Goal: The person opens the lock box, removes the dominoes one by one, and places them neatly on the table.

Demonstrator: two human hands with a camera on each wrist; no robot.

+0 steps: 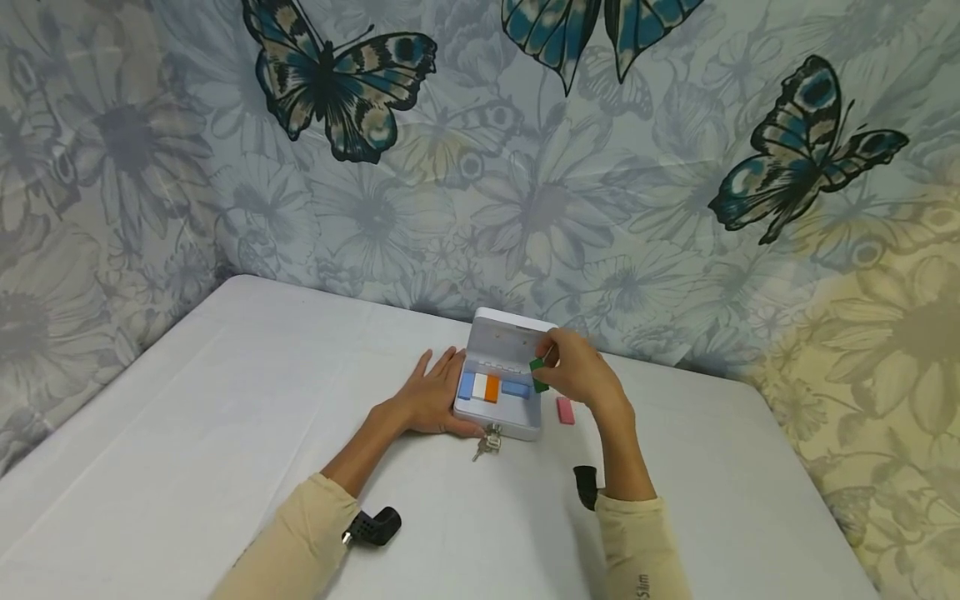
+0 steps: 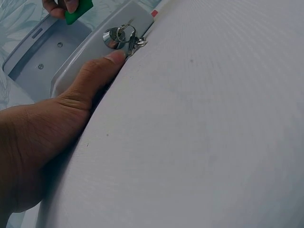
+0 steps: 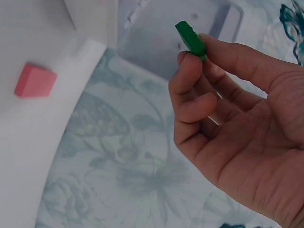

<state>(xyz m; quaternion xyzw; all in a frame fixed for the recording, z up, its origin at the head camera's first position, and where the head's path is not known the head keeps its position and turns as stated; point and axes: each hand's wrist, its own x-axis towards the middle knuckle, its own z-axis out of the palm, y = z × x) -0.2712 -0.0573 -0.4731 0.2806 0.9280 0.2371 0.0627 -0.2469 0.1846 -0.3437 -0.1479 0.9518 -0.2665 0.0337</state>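
Observation:
A white metal cash box [image 1: 517, 428] stands on the table with its lid [image 1: 504, 337] raised. Inside lie a light blue block [image 1: 467, 385], a white block [image 1: 479, 386], an orange block [image 1: 492, 388] and another blue block [image 1: 515, 389]. My left hand [image 1: 429, 402] rests against the box's left side, fingers spread, its thumb along the front near the lock [image 2: 113, 39]. Between thumb and fingertips, my right hand [image 1: 583, 371] pinches a green block [image 3: 190, 39] above the box's right edge. Keys [image 1: 486, 447] hang from the lock.
A pink block [image 1: 565, 410] lies on the white-covered table [image 1: 285, 400], just right of the box. Behind the table hangs a flowered backdrop [image 1: 465, 183] with butterflies, close to the raised lid. Black wrist devices [image 1: 377, 527] are worn at both sleeves.

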